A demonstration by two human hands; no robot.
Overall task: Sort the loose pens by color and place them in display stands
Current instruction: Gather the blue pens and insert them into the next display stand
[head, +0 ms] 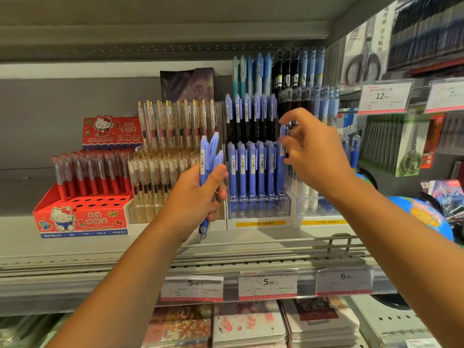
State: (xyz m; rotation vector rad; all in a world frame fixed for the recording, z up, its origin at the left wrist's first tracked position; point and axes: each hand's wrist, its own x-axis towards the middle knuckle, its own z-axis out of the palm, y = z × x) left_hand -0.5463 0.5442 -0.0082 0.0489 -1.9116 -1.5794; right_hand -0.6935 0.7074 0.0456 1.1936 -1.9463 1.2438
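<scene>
The left hand [198, 194] grips a bundle of blue pens [209, 151] in curled fingers, long axes near vertical, tips down, before the shelf [251, 237]. The right hand [316, 151] pinches a single blue pen [283, 131] upright at the right end of the clear display stand [258, 209]

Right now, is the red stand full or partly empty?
Partly empty: the red stand has bare holes in front; red pens fill only the back rows.

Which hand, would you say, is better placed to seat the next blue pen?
Right: the right hand pinches a pen at the clear stand; the left hand grips the spare pens.
</scene>
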